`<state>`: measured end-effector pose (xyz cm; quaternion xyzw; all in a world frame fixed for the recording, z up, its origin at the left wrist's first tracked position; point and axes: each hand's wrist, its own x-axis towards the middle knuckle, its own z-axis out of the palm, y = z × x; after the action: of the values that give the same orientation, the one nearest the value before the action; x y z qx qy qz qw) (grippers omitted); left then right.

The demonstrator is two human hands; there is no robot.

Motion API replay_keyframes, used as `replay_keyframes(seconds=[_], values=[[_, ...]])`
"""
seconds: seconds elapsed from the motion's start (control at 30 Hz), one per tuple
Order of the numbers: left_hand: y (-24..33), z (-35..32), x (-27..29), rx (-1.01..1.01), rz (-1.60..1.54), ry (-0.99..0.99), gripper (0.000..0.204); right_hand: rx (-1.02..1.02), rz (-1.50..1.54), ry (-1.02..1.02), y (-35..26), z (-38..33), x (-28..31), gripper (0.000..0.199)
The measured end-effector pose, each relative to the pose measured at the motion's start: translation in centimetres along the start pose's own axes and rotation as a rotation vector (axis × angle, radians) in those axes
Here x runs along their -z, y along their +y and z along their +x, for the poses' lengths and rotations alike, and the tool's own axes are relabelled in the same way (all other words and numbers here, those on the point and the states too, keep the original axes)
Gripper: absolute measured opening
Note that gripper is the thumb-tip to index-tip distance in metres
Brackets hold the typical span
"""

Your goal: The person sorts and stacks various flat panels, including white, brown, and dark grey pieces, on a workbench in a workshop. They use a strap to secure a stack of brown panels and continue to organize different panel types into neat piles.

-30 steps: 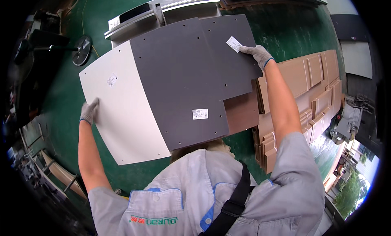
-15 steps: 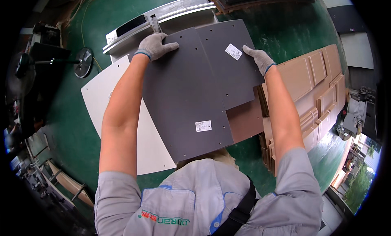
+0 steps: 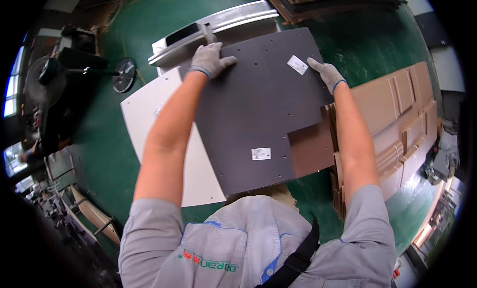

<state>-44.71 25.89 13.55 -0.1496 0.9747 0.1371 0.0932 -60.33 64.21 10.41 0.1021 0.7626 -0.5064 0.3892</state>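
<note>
**Dark-grey drilled panelling (image 3: pixel 243 109) between left hand (image 3: pixel 208 60) and right hand (image 3: pixel 329 77)**

Green floor (image 3: pixel 99 134) surrounds the work. The panelling lies directly before the person, broad in both directions with no clear long axis; whether it is one board or two cannot be told. To its right lies a stack of brown boards (image 3: pixel 385 104). A white panel (image 3: pixel 136 111) borders its left side, long axis running from far left to near right. A reddish-brown panel (image 3: pixel 313 149) shows at the lower-right notch. The left hand, nearer the white panel, rests at the far edge, thumb and fingers spread; the panelling extends rightward and nearer. The right hand's thumb overlies the right edge, panelling leftward, a white label (image 3: pixel 297 65) just beside; its other fingers are hidden, their grip uncertain.
</note>
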Motion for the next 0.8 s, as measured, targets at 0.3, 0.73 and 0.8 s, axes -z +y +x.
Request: replay_keyframes(seconds=[0.3, 0.73, 0.8], values=[[-13.6, -32.0, -7.5, 0.784, 0.008, 0.612, 0.093, 0.693, -1.084, 0.603, 5.9, -11.1, -7.2, 0.103], [-25.0, -49.5, -11.9, 0.922, -1.29, 0.002, 0.051, 0.376, -0.388, 0.368, 21.3, -28.2, -15.9, 0.062], [-25.3, -50.2, -12.7, 0.843, -1.417, 0.045, 0.057, 0.397, -0.409, 0.384, 22.5, -27.1, -16.2, 0.062]])
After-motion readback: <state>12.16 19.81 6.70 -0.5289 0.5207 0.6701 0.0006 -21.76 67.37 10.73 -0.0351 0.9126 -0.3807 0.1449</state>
